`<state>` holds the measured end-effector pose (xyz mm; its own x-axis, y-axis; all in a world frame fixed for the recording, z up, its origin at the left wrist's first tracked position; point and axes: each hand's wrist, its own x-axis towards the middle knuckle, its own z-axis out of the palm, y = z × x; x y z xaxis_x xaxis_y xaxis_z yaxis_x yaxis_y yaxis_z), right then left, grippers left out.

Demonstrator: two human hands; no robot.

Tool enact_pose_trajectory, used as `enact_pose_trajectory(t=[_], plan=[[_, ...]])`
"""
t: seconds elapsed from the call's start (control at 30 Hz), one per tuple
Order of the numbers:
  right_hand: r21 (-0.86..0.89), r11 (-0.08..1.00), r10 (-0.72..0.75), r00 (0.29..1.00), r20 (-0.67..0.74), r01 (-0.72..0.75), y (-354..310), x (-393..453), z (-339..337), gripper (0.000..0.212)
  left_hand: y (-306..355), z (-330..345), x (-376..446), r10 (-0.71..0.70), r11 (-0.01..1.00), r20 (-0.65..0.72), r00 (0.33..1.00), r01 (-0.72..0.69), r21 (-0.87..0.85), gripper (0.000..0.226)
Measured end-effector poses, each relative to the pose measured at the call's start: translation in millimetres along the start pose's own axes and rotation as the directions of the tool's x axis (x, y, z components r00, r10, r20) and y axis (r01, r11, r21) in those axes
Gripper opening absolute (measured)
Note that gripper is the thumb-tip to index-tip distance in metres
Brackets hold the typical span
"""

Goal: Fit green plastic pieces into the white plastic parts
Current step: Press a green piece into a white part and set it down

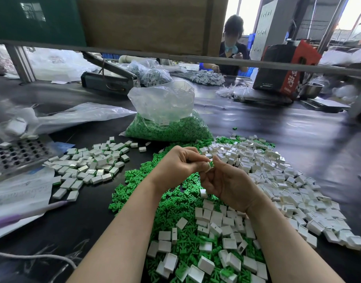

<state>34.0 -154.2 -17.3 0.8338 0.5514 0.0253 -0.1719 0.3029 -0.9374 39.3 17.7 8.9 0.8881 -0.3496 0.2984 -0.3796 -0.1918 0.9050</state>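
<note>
Pressing a green piece into a white part, held above the piles.

I'm pinching the white part (208, 167) in my right hand (226, 184) while my left hand (178, 165) is gripping the green piece (211, 164) at its mouth, over the worktop (277, 127). The piece seems only partly seated; next I'm judging a firm push. Its long axis is too hidden to call.
</note>
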Motion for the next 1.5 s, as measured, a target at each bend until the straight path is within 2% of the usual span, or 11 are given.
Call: enact_pose_trajectory(t=[0.13,0.3,0.37,0.5,0.6,0.73,0.9,0.97,1.17,1.5], plan=[[0.013,1.000,0.023,1.000,0.019,-0.024,-1.4,0.2,0.4,0.052,0.9,-0.2,0.7,-0.003,1.000,-0.010,1.000,0.003,-0.022,0.014],[-0.089,0.994,0.066,0.996,0.065,-0.060,-1.6,0.3,1.0,0.064,-0.1,0.7,-1.2,-0.009,0.998,-0.027,1.000,0.008,-0.057,0.010],[-0.100,0.994,0.060,0.995,0.082,-0.052,-1.3,1.1,1.4,0.061,-0.1,0.9,-1.5,-0.009,0.997,-0.029,1.000,0.007,-0.073,0.009],[-0.002,0.999,0.051,0.998,0.032,-0.051,-1.5,1.5,0.5,0.050,1.1,2.7,-0.9,-0.001,0.998,-0.038,0.999,-0.002,-0.069,0.011],[0.028,0.999,0.024,1.000,0.020,-0.024,-2.4,0.7,-0.5,0.047,1.8,6.3,-0.1,-0.051,0.992,0.008,0.999,0.051,-0.117,0.009],[-0.016,1.000,0.000,1.000,-0.004,0.000,-3.2,-0.6,0.7,0.049,4.6,11.9,-0.5,-0.099,0.982,0.054,0.994,0.107,-0.159,0.006],[-0.071,0.997,0.000,1.000,-0.013,-0.001,-2.3,-1.0,1.3,0.047,4.1,15.9,0.8,-0.162,0.964,0.038,0.986,0.167,-0.205,0.018],[-0.080,0.997,0.009,1.000,-0.016,-0.010,-2.0,-0.8,1.7,0.046,3.7,17.9,2.2,-0.176,0.962,0.021,0.984,0.176,-0.208,0.015],[-0.102,0.995,0.019,0.999,-0.047,-0.024,-0.6,1.3,2.0,0.042,-1.1,25.4,5.8,-0.169,0.963,-0.029,0.985,0.158,-0.220,0.002],[-0.128,0.991,0.016,0.997,-0.079,-0.026,0.2,0.6,0.3,0.038,-11.3,31.1,6.6,-0.169,0.954,-0.034,0.985,0.155,-0.257,0.011]])
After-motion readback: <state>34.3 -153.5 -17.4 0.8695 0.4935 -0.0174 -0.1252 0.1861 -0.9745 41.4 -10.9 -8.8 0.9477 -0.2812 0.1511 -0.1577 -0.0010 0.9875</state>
